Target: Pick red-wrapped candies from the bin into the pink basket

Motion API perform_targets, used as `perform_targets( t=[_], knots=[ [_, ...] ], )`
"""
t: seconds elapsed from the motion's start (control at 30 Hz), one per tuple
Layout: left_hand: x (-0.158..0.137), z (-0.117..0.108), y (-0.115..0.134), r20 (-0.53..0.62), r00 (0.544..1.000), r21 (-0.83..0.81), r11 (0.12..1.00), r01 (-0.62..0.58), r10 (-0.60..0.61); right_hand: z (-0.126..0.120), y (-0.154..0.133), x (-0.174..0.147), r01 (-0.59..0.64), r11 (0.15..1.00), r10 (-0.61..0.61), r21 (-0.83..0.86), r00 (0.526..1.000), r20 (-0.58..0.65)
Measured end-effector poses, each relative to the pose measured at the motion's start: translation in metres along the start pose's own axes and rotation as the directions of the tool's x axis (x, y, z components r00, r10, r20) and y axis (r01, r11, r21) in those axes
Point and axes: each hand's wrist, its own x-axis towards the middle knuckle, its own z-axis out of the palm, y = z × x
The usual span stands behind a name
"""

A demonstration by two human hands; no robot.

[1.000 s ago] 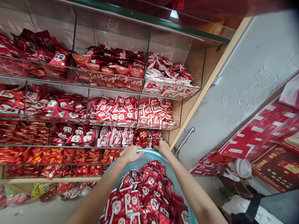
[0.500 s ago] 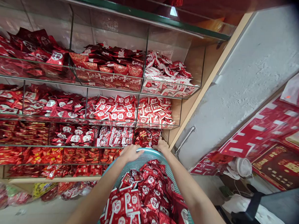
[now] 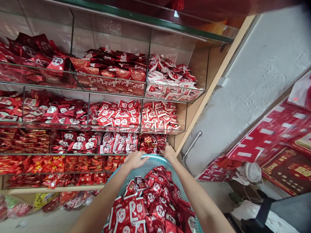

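A teal plastic basket [image 3: 184, 190], heaped with red and white wrapped candy packets [image 3: 158, 208], is in front of me at the bottom centre. My left hand [image 3: 135, 160] is closed over the left part of its far rim, thumb along the edge. On the far right part of the rim, my right hand [image 3: 168, 152] is closed as well, its fingers partly hidden behind the rim. Just beyond both hands is the lowest right compartment of a shelf, holding dark red candy packets [image 3: 153, 143].
Glass-fronted shelf compartments [image 3: 113, 89] hold piles of red packets. A wooden side post [image 3: 196, 118] borders a grey wall [image 3: 246, 79]. At right are red boxes [image 3: 291, 173], a small white fan [image 3: 253, 172] and a dark chair [image 3: 288, 210]. Bagged goods [image 3: 46, 202] lie under the shelves.
The shelves and wall have shifted slightly left in view, with the upper shelves a little lower. Both hands stay on the basket rim, and its contents look the same.
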Motion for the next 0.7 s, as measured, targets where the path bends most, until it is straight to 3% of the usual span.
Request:
perform_targets(
  t=[0.23,0.43,0.6,0.7],
  knots=[
    [-0.001,0.001,-0.001,-0.005,1.0,0.005,1.0,-0.001,0.001,-0.002,-0.002,-0.004,-0.004,1.0,0.004,-0.013,1.0,-0.021],
    [0.0,0.0,-0.001,0.015,1.0,-0.01,1.0,0.003,-0.003,-0.026,-0.006,-0.023,0.049,0.998,-0.052,-0.045,0.996,-0.068],
    [0.0,0.001,-0.002,0.009,1.0,-0.008,1.0,0.007,-0.006,-0.055,-0.003,-0.06,0.113,0.993,-0.115,-0.03,0.989,-0.096],
    [0.0,0.0,-0.001,0.005,1.0,-0.012,1.0,-0.013,0.013,-0.056,-0.004,-0.094,0.24,0.966,-0.236,0.095,0.97,-0.057]
  ],
)
